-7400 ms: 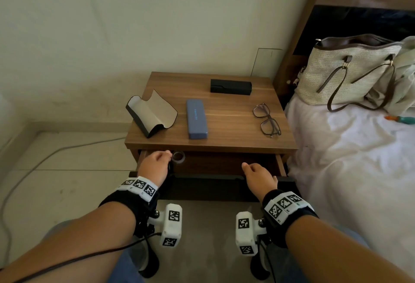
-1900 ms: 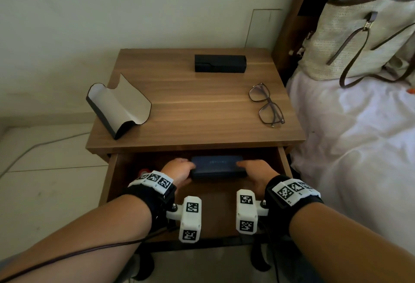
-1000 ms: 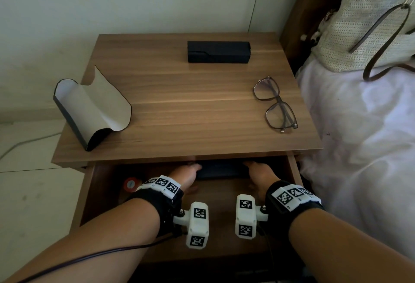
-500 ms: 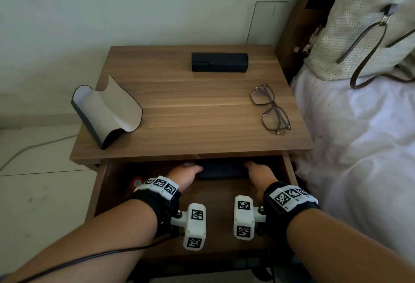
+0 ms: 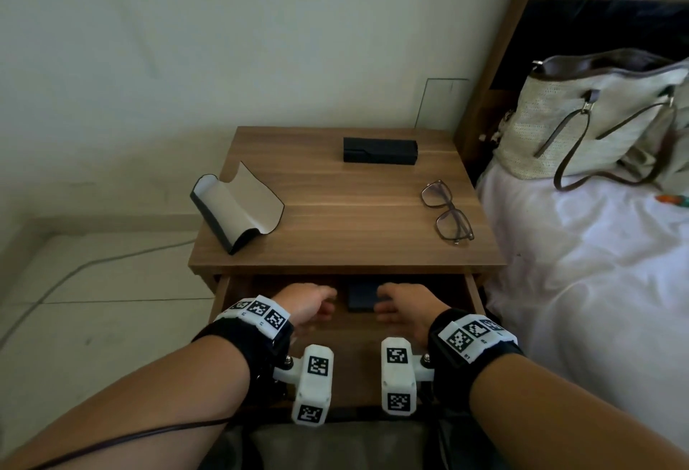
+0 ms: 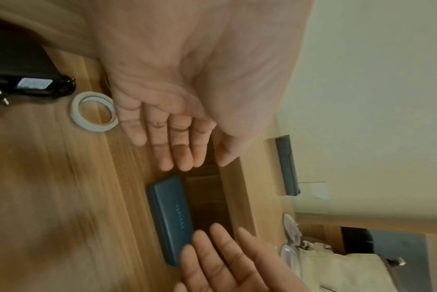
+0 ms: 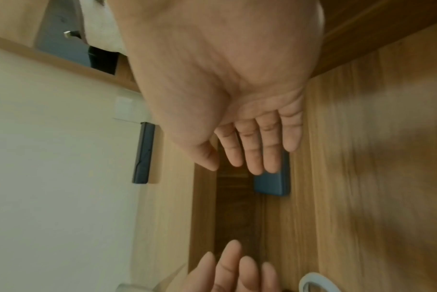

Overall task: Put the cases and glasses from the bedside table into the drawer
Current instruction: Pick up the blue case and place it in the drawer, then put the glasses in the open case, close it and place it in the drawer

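The blue case (image 5: 361, 298) lies at the back of the open drawer (image 5: 472, 294), between my hands. My left hand (image 5: 317, 301) hovers just left of it with straight fingers (image 6: 185, 158), a small gap from the blue case (image 6: 171, 219). My right hand (image 5: 391, 301) is open at the case's right end, its fingers (image 7: 252, 158) over the blue case (image 7: 272, 182); I cannot tell if they touch. On the bedside table (image 5: 354, 216) lie a black case (image 5: 379, 150), an open case with a pale lining (image 5: 238, 208) and glasses (image 5: 447, 212).
A white tape ring (image 6: 95, 114) and a black plug with cable (image 6: 22, 79) lie in the drawer's left part. A bed with a white sheet (image 5: 596, 283) and a woven handbag (image 5: 596, 115) stands right of the table. The wall is close behind.
Both hands have let go of the blue case and drawn slightly back from it, fingers now straight. The case stays at the back of the drawer.
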Action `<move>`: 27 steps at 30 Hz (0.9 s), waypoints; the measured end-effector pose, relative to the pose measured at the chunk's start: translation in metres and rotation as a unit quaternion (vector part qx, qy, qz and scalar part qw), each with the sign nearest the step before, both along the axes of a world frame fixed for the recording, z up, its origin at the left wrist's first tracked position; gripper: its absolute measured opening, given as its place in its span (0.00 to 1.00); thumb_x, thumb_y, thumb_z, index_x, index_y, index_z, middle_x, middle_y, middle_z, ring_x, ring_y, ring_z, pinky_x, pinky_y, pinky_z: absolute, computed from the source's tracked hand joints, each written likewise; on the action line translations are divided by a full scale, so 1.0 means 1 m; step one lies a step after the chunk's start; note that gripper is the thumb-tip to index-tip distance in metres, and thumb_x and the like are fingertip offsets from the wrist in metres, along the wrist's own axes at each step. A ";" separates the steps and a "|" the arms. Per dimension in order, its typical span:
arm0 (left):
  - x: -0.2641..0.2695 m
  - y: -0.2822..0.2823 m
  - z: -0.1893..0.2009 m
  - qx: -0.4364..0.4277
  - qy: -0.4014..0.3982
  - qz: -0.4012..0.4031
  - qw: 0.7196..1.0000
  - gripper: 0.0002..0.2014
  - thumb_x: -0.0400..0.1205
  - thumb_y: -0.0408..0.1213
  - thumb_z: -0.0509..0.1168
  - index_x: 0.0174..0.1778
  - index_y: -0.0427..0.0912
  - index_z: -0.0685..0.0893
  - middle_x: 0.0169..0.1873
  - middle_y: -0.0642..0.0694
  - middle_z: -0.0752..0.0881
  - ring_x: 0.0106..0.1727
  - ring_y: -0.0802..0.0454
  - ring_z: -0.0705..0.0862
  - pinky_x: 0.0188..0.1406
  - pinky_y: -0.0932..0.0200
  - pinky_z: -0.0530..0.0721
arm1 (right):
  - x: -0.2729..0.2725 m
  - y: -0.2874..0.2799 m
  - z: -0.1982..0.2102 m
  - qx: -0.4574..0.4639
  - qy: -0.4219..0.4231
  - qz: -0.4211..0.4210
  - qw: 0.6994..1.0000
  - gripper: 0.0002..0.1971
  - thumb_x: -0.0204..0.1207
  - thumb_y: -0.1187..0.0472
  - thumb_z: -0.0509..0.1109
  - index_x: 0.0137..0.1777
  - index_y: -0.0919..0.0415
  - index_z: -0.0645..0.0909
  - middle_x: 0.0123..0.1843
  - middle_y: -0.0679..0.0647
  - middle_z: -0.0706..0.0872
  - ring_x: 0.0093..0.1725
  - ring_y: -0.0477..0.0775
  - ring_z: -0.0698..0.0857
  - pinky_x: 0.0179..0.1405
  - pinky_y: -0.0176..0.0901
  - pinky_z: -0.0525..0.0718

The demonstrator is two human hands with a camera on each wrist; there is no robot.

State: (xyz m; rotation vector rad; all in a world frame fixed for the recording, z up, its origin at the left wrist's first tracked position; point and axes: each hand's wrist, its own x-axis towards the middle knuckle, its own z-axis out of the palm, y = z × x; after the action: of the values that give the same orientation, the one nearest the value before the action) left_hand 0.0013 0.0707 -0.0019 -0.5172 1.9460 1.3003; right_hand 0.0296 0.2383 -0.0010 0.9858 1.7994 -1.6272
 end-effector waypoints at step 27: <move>-0.116 -0.124 0.048 -0.082 0.086 0.171 0.978 0.38 0.65 0.45 0.66 0.74 0.40 0.70 0.62 0.40 0.79 0.60 0.37 0.79 0.67 0.41 0.79 | -0.128 -0.130 0.063 0.088 0.126 0.128 0.980 0.23 0.78 0.58 0.67 0.72 0.60 0.73 0.52 0.54 0.83 0.49 0.54 0.83 0.58 0.49 0.84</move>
State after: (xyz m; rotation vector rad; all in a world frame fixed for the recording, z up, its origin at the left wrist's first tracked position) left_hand -0.1143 -0.0535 0.0459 -0.8792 2.1886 1.4403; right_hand -0.0989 0.1083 0.0617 0.6074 2.1699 -1.5048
